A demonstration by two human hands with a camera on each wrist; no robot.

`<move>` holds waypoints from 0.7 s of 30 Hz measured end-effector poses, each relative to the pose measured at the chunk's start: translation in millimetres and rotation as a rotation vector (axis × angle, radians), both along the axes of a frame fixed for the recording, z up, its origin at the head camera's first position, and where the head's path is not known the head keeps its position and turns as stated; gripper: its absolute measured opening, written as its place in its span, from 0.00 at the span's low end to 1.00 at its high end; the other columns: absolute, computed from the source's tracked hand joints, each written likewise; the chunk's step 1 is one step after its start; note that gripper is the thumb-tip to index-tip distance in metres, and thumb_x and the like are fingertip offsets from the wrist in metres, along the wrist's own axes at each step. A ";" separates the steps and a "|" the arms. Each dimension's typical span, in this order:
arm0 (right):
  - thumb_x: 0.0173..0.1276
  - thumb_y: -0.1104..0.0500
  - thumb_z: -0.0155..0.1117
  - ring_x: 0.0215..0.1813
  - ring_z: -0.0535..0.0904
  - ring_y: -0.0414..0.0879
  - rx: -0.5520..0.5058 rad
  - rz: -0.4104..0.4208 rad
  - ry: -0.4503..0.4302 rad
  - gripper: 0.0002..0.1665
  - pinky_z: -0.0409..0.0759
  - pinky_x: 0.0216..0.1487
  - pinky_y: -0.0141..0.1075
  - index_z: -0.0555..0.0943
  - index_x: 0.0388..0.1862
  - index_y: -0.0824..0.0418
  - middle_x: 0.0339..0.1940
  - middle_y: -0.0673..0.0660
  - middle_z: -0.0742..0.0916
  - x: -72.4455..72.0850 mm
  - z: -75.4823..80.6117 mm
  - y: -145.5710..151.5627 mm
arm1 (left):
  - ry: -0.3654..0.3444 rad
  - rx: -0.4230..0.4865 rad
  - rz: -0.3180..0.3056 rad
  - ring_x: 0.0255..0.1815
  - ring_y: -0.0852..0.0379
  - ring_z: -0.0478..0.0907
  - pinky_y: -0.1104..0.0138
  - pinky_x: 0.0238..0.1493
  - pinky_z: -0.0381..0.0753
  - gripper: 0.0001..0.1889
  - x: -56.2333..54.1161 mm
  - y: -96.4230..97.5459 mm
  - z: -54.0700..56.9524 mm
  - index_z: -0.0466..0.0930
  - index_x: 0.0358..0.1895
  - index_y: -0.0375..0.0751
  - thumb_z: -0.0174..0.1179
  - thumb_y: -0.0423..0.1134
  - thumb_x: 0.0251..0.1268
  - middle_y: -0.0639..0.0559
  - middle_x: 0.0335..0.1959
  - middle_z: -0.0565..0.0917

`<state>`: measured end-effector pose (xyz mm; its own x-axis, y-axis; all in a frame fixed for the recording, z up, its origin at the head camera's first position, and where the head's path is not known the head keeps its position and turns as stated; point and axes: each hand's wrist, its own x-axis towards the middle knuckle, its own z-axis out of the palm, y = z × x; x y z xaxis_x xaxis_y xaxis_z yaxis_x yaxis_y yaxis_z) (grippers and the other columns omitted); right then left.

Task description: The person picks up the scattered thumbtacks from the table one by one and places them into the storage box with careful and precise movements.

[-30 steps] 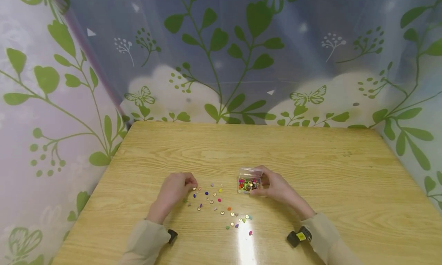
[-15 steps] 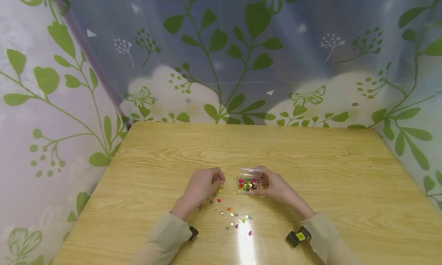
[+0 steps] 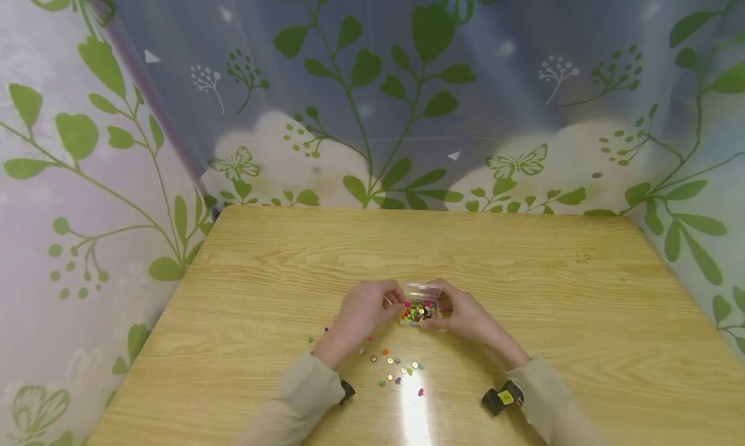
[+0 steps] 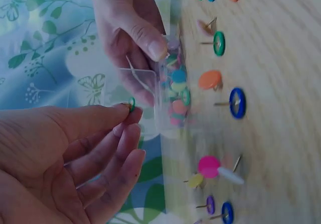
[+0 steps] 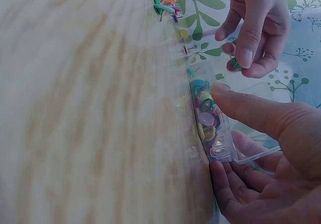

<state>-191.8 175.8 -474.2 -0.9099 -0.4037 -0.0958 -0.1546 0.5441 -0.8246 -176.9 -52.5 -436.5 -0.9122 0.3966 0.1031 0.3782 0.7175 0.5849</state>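
My left hand pinches a green thumbtack between thumb and index finger, the other fingers loosely bent. It is at the left side of a small clear plastic box, whose hinged lid stands raised at the back. My right hand grips the box from the right, thumb at the front and fingers behind. Mixed coloured thumbtacks fill the box. Loose thumbtacks lie on the table nearby, among them an orange one and a pink one; my left hand and forearm hide some.
The wood-grain table reaches back to a leaf-patterned curtain. More leaf-print covering hangs along the left and right sides. A bright glare streak crosses the tabletop near the front. Black straps sit at both wrists.
My left hand has moved right from the left end of the scattered tacks to the side of the box. My right hand and the box have stayed in place.
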 end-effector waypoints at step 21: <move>0.55 0.55 0.81 0.53 0.83 0.54 0.040 -0.024 0.000 0.41 0.82 0.56 0.51 0.73 0.66 0.58 0.54 0.61 0.86 -0.6 -0.1 -2.1 | 0.013 -0.038 0.159 0.36 0.59 0.84 0.65 0.36 0.81 0.02 1.6 -48.8 0.8 0.87 0.39 0.49 0.68 0.38 0.66 0.57 0.38 0.89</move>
<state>-192.4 173.7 -474.3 -0.9194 -0.3773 -0.1114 -0.1409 0.5802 -0.8022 -175.4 -101.4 -435.7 -0.9625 0.2512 0.1025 0.2651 0.7906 0.5520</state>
